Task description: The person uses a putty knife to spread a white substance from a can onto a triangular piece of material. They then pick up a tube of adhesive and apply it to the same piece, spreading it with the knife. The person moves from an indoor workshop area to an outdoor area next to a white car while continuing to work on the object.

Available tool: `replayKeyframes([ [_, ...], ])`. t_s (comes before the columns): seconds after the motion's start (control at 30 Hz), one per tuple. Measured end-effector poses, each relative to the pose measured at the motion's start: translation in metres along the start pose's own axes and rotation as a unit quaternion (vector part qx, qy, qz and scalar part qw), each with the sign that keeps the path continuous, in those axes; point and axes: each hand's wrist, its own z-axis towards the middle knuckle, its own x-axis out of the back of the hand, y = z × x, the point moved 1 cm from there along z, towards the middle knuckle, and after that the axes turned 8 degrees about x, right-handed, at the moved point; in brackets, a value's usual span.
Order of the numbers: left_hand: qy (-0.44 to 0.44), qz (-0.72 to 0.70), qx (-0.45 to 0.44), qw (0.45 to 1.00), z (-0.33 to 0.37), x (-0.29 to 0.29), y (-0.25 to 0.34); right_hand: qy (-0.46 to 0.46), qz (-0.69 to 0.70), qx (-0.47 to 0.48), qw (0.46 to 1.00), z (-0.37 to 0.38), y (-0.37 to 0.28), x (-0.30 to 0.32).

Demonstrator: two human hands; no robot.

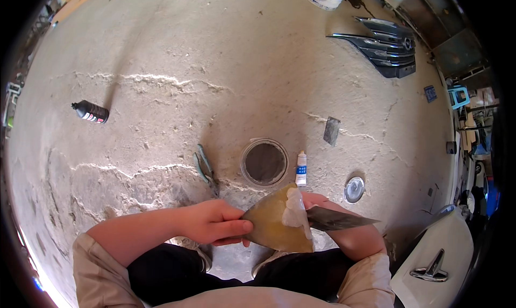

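Concrete floor (226, 66), cracked and dusty, fills the view beneath a crouching person whose two hands meet just above the knees. The left hand (215, 222) pinches the left edge of a yellowish mixing card (274, 224) between thumb and fingers, holding it tilted. A smear of pale putty (295, 211) lies along the card's right side. The right hand (322, 203) is mostly hidden behind the card; it grips a dark metal putty knife (338, 219), whose blade points to the right and whose near end touches the putty.

Just beyond the card, on the floor, stands an open round tin (264, 162), with a small white tube (301, 168) beside it on the right and the tin's lid (354, 190) further right. Green-handled pliers (205, 168) lie left of the tin. A second scraper blade (331, 130) lies further off, a black spray can (90, 112) well away at left, and a chrome car grille (384, 47) at upper right. A white car body panel with a chrome handle (435, 259) sits at lower right.
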Motion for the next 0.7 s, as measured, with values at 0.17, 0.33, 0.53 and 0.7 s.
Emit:
replayKeyframes([
  [0.17,0.022,-0.072,0.014,0.997,-0.005,0.002,0.011,0.027,-0.086,-0.059,0.994,0.013,0.003,0.008],
  [0.33,0.010,-0.036,0.002,0.999,-0.001,0.001,-0.002,-0.171,0.153,0.026,0.973,0.025,0.005,0.044],
  [0.53,0.026,0.000,0.009,1.000,0.006,-0.005,0.008,0.224,0.015,-0.014,0.974,0.005,0.011,0.003],
  [0.7,0.027,-0.014,-0.001,1.000,0.007,-0.008,0.001,0.224,0.024,0.024,0.974,-0.001,0.001,-0.006],
])
